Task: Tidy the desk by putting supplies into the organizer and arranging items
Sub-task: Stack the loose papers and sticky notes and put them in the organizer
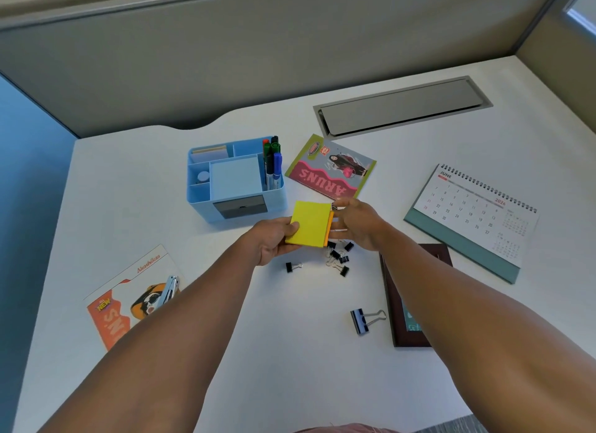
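a yellow sticky-note pad (310,223) is gripped by the left hand (274,241); a small binder clip (334,206) at its edge is pinched by the right hand (358,224).

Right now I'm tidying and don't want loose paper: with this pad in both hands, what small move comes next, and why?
Probably press the small binder clip that the right hand pinches fully onto the yellow sticky-note pad while the left hand steadies it. The clip sits at the pad's right edge; the blue plastic desk organizer stands just behind.

Calendar (474,216): "JUNE", "2026"; pink card (329,171): "ARUN'S".
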Tool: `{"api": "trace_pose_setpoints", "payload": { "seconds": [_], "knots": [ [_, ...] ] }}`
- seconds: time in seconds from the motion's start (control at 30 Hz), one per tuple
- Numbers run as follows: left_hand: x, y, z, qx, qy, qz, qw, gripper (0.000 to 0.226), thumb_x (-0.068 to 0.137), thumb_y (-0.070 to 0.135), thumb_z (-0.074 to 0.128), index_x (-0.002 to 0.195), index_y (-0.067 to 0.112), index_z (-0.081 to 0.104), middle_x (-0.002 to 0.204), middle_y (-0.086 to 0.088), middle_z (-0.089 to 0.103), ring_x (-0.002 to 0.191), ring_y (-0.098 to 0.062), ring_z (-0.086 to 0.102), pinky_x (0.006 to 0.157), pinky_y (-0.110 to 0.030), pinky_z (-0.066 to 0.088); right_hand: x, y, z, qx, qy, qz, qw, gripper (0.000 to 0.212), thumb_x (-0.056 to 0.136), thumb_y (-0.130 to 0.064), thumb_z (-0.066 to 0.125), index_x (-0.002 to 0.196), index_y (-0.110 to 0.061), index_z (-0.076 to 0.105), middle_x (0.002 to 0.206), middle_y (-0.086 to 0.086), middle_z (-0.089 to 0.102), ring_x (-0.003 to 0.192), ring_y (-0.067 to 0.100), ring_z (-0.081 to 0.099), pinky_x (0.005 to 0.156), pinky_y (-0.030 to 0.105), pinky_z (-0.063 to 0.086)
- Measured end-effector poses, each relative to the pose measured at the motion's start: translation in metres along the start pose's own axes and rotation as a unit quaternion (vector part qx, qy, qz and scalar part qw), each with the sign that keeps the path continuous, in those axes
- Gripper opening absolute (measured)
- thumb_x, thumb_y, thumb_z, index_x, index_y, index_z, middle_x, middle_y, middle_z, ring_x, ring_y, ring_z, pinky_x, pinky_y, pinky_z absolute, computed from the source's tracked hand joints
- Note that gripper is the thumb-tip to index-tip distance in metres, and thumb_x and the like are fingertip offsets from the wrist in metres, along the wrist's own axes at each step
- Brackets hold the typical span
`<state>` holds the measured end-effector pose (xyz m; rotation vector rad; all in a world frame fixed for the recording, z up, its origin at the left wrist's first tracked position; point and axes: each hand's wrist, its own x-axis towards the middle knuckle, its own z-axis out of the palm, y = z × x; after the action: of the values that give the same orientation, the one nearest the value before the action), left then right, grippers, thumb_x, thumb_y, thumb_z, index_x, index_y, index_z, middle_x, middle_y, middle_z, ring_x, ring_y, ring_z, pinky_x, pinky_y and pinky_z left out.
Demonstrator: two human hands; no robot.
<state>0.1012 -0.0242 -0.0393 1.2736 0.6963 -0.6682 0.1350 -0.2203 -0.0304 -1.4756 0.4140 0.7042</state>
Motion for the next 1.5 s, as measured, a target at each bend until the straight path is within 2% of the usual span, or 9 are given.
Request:
{"api": "trace_pose_setpoints", "payload": {
  "seconds": [0.1, 0.2, 0.4, 0.63, 0.97, 1.1, 1.27, 1.4, 1.5],
  "knots": [
    [0.001, -0.002, 0.004, 0.018, 0.007, 0.027, 0.999, 0.037, 0.099, 0.011, 0.056, 0.136, 0.008, 0.056, 0.107, -0.006, 0.069, 0.086, -0.015, 0.068, 0.070, -0.026, 0.059, 0.000, 0.000, 0.008, 0.018, -0.004, 0.027, 0.999, 0.021, 0.096, -0.003, 0.036, 0.102, -0.005, 0.057, 0.082, 0.011, 0.073, 0.075, 0.030, 0.072, 0.065, 0.041, 0.060],
    [0.001, -0.002, 0.008, 0.033, 0.019, 0.045, 0.998, 0.036, 0.099, 0.012, 0.057, 0.136, 0.010, 0.057, 0.112, -0.008, 0.068, 0.088, -0.016, 0.068, 0.076, -0.028, 0.058, 0.001, 0.000, 0.012, 0.004, -0.002, 0.025, 1.000, 0.019, 0.098, -0.004, 0.044, 0.114, -0.004, 0.055, 0.105, 0.017, 0.060, 0.092, 0.032, 0.065, 0.077, 0.045, 0.059],
    [0.003, 0.002, 0.012, 0.114, 0.047, 0.073, 0.990, 0.039, 0.101, 0.014, 0.054, 0.139, 0.008, 0.054, 0.131, -0.013, 0.062, 0.118, -0.028, 0.061, 0.085, -0.031, 0.054, -0.002, -0.003, 0.012, -0.055, -0.023, -0.009, 0.998, 0.040, 0.096, 0.010, 0.038, 0.128, -0.010, 0.053, 0.104, 0.008, 0.063, 0.089, 0.022, 0.064, 0.063, 0.034, 0.057],
    [0.002, 0.011, 0.016, 0.153, 0.071, 0.131, 0.977, 0.034, 0.095, 0.007, 0.064, 0.129, 0.003, 0.062, 0.121, -0.017, 0.068, 0.100, -0.024, 0.066, 0.088, -0.029, 0.055, 0.000, -0.014, -0.002, -0.097, -0.011, -0.070, 0.993, 0.042, 0.094, 0.011, 0.045, 0.132, -0.005, 0.050, 0.126, 0.016, 0.062, 0.115, 0.034, 0.060, 0.096, 0.053, 0.051],
    [-0.029, 0.076, 0.015, 0.228, -0.021, 0.195, 0.954, 0.029, 0.098, 0.009, 0.059, 0.127, 0.006, 0.060, 0.103, -0.006, 0.070, 0.089, -0.015, 0.069, 0.073, -0.020, 0.059, -0.004, -0.062, -0.002, -0.106, 0.000, -0.162, 0.981, 0.046, 0.089, 0.014, 0.048, 0.129, -0.008, 0.054, 0.099, 0.005, 0.067, 0.090, 0.019, 0.063, 0.077, 0.037, 0.057],
    [-0.040, 0.103, 0.004, 0.236, 0.012, 0.246, 0.940, 0.027, 0.103, 0.015, 0.052, 0.126, 0.007, 0.060, 0.113, -0.008, 0.069, 0.091, -0.016, 0.069, 0.077, -0.025, 0.059, -0.009, -0.090, 0.019, -0.128, -0.001, -0.217, 0.968, 0.043, 0.088, 0.014, 0.047, 0.120, -0.012, 0.058, 0.094, 0.002, 0.069, 0.085, 0.016, 0.066, 0.070, 0.028, 0.059],
    [-0.050, 0.132, -0.017, 0.202, 0.062, 0.320, 0.924, 0.019, 0.099, 0.007, 0.057, 0.118, 0.007, 0.060, 0.096, -0.011, 0.064, 0.088, -0.024, 0.067, 0.080, -0.038, 0.060, -0.003, -0.124, 0.046, -0.215, 0.011, -0.290, 0.933, 0.044, 0.086, 0.007, 0.050, 0.127, -0.011, 0.056, 0.119, 0.011, 0.062, 0.110, 0.030, 0.061, 0.093, 0.049, 0.054],
    [-0.054, 0.155, -0.034, 0.214, 0.087, 0.352, 0.907, 0.015, 0.096, 0.006, 0.062, 0.110, 0.010, 0.060, 0.082, -0.007, 0.061, 0.080, -0.020, 0.067, 0.073, -0.031, 0.061, 0.004, -0.146, 0.065, -0.264, 0.024, -0.339, 0.903, 0.061, 0.083, 0.008, 0.051, 0.136, -0.023, 0.050, 0.108, 0.006, 0.058, 0.089, 0.020, 0.060, 0.074, 0.034, 0.055],
    [-0.053, 0.170, -0.048, 0.233, 0.114, 0.367, 0.893, 0.014, 0.093, 0.009, 0.067, 0.106, 0.012, 0.063, 0.081, -0.004, 0.064, 0.077, -0.016, 0.065, 0.072, -0.028, 0.058, 0.013, -0.160, 0.078, -0.308, 0.050, -0.370, 0.875, 0.056, 0.082, 0.003, 0.055, 0.132, -0.022, 0.058, 0.102, -0.001, 0.059, 0.086, 0.014, 0.058, 0.077, 0.031, 0.054]
  ]
}}
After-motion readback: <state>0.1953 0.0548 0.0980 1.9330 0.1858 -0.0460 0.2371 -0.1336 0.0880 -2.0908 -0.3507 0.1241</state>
